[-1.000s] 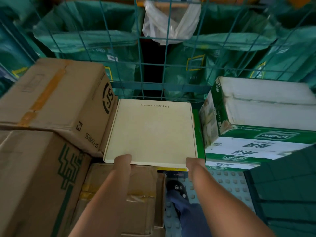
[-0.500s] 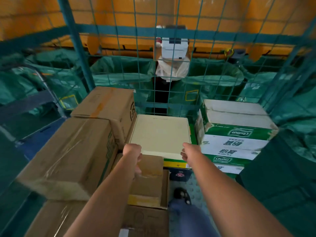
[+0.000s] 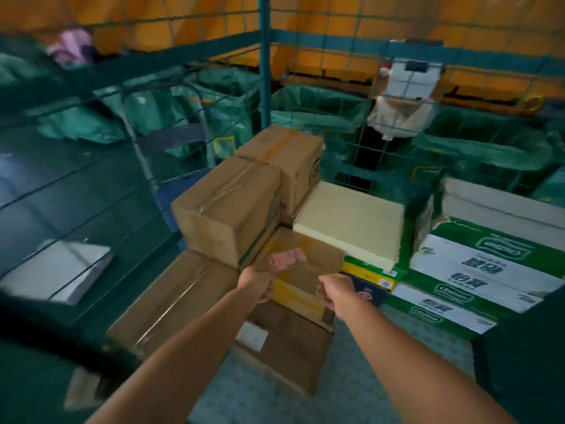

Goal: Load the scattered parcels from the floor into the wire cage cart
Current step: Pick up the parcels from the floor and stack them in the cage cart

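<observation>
A flat cream box (image 3: 351, 221) lies in the wire cage cart (image 3: 264, 71), between stacked brown cartons (image 3: 226, 209) and green-and-white cartons (image 3: 489, 264). It rests on a yellow-green box (image 3: 370, 272). My left hand (image 3: 256, 283) and my right hand (image 3: 334, 290) hover a little in front of it, over a lower brown carton (image 3: 302, 270) that bears a pink label. Both hands are loosely curled and hold nothing; motion blur hides the fingers.
A white flat parcel (image 3: 55, 270) lies on the dark floor to the left, beyond the cart's side mesh. Green sacks (image 3: 321, 108) and a white bag (image 3: 400, 114) stand behind the back mesh. A dark green surface (image 3: 526, 347) fills the right foreground.
Both hands let go of the cream box and drew back toward me. My view swung to the left, bringing the cart's corner post and the floor at the left into sight.
</observation>
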The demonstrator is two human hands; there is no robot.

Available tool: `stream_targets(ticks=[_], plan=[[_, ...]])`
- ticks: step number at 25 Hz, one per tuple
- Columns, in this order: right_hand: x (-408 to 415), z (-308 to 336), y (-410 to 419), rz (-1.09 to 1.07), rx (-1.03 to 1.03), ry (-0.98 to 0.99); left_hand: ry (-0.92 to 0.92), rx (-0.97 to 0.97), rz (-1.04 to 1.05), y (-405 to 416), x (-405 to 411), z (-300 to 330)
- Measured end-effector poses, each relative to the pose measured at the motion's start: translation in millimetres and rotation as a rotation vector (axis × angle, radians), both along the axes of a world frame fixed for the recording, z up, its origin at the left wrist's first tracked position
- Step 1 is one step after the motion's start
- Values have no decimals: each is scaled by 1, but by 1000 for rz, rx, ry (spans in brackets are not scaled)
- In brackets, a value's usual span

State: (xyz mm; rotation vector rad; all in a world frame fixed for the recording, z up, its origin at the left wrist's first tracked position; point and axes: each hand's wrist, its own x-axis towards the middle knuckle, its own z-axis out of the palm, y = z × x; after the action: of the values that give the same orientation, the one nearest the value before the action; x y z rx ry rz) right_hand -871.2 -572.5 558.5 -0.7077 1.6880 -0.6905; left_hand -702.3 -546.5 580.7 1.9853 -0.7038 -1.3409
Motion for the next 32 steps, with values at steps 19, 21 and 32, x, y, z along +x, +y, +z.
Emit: stream_targets(ticks=[19,21,32], plan=[[272,4,269,967,-117,111,-131,46,691,412,201,-8],[322,-4,287,945,-82,97,-135,46,703,431,244,-13],[585,-11,316,874,-31,113,-81,82,708,458,514,-39]])
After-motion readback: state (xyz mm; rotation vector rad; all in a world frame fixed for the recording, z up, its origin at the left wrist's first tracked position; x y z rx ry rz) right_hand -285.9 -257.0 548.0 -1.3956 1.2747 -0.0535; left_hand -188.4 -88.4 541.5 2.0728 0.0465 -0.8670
